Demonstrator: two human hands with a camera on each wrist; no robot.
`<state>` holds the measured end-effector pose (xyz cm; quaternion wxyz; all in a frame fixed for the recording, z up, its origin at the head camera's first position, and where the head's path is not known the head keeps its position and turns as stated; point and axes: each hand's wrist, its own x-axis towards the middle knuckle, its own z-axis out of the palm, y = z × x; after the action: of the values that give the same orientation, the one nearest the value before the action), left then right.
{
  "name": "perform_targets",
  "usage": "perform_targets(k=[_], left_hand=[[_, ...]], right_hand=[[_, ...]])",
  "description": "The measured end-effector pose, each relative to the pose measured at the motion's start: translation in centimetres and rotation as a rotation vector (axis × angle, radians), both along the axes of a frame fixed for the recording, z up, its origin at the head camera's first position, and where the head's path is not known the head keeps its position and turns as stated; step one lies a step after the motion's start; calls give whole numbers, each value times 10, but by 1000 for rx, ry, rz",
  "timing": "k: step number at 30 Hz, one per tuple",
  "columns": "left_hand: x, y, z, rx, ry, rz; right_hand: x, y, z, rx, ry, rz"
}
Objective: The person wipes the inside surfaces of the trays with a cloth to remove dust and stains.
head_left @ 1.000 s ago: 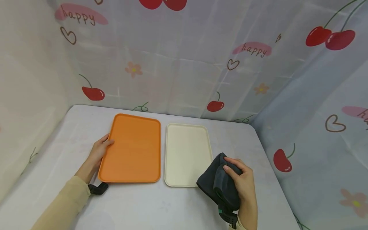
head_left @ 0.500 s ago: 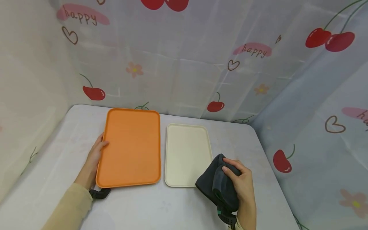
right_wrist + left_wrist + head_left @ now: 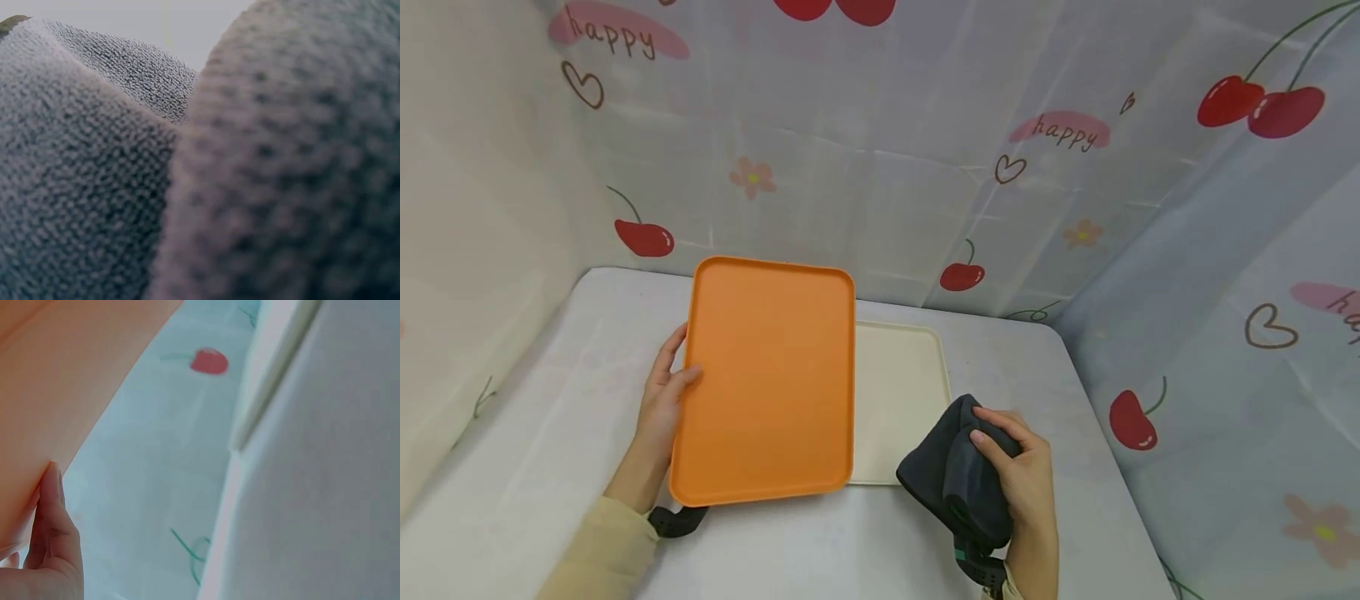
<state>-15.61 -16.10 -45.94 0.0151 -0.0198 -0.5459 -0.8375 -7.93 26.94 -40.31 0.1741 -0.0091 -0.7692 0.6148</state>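
Observation:
My left hand (image 3: 662, 400) grips the left edge of an orange tray (image 3: 767, 383), thumb on its upper face and the other fingers underneath. In the left wrist view, the tray's underside (image 3: 75, 375) slants above the table, pinched by the left hand (image 3: 53, 544). The raised tray overlaps the left part of a cream tray (image 3: 898, 400) that lies on the table. My right hand (image 3: 1026, 471) holds a folded dark grey cloth (image 3: 958, 475) near the cream tray's lower right corner. The cloth's looped weave (image 3: 81, 162) fills most of the right wrist view.
A white cover lies over the table (image 3: 790, 550). Behind it hangs a pale curtain (image 3: 865, 208) printed with cherries, hearts and "happy", which continues along the right side. A plain pale wall (image 3: 475, 208) stands at the left.
My left hand has lifted the orange tray and carried it to the right, so it now covers part of the cream tray. The right hand with the cloth has shifted slightly left.

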Motion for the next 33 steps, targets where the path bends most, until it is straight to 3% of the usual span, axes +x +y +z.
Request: perform_targets(k=[6, 13, 24, 30, 33], left_hand=[[12, 17, 15, -35, 41, -43], [22, 41, 19, -65, 117, -40], [32, 77, 22, -31, 215, -77], [36, 90, 23, -49, 245, -94], [39, 93, 22, -71, 278, -96]], right_hand=[[0, -12, 17, -8, 83, 41], [-11, -41, 48, -13, 184, 140], [-51, -105, 87, 63, 222, 267], [-74, -141, 96, 145, 206, 332], [-82, -155, 96, 242, 209, 328]])
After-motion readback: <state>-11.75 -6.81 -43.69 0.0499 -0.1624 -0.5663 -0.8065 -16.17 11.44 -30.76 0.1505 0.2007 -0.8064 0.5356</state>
